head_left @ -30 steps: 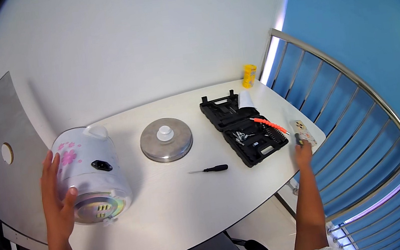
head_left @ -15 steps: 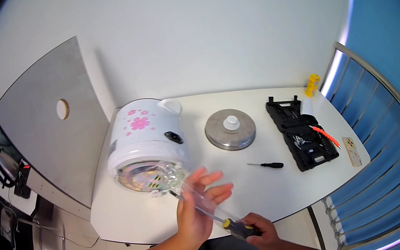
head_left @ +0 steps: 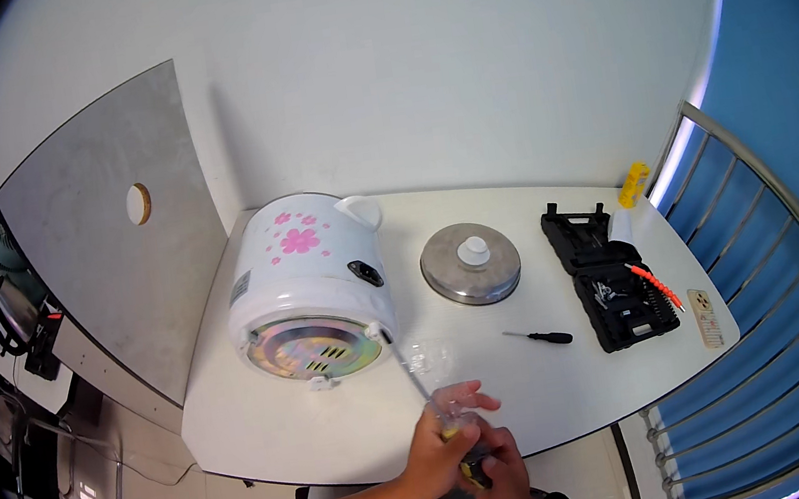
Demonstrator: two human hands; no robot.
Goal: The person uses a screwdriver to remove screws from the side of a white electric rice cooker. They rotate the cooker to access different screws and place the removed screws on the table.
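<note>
A metal lid [head_left: 470,279] sits apart from the white pot [head_left: 308,284], whose shiny bottom [head_left: 304,349] is still on. The left hand [head_left: 441,453] and right hand [head_left: 505,483] both grip the long screwdriver [head_left: 475,473].

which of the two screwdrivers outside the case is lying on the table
The black-handled screwdriver, left of the open tool case; the other, the yellow-and-black screwdriver, is in the left hand and right hand.

On the table [head_left: 293,435], the lid [head_left: 464,279] lies between cooker [head_left: 309,287] and toolkit [head_left: 604,268].
</note>
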